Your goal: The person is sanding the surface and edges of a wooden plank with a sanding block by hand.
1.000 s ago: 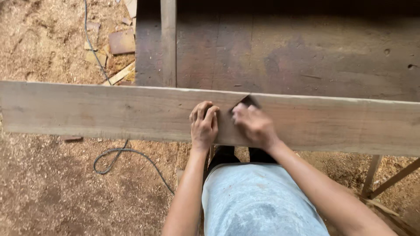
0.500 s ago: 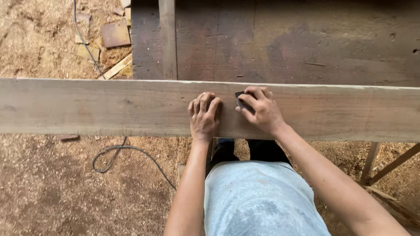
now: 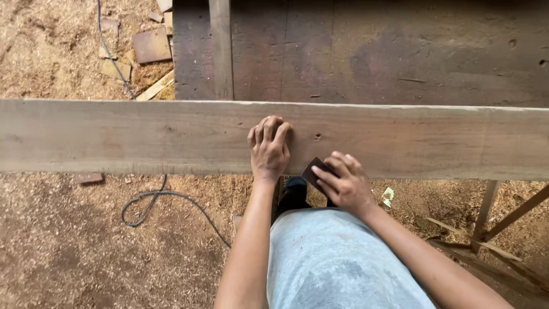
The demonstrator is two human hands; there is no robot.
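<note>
Off to the left of your hands, a dark cable (image 3: 166, 197) loops over the sawdust floor (image 3: 68, 252), near enough to your feet to snag if you step sideways, so stay planted where you are. Above it the long pale plank (image 3: 143, 137) runs straight across in front of you, resting on the darker bench top (image 3: 400, 51) beyond.

Your left hand (image 3: 269, 150) lies flat on the plank's face with the fingers bunched and curled forward, holding nothing, only pressing down. Keep that weight on: it seems to be what stops the board from sliding while the other hand works. Just to the right of those fingertips sits a small dark knot hole (image 3: 316, 137); go lightly round it so you do not dish the wood.

Your right hand (image 3: 345, 186) is just beside the left, at the plank's near edge, fingers closed over a small dark pad (image 3: 318, 170) that looks like folded sandpaper, though it is too small to tell for certain. Keep the pad flat against the edge, stroke along the grain, and use even pressure from all the fingers.

Further right, slanted wooden braces (image 3: 503, 217) stand below the plank, well apart from your hands.
</note>
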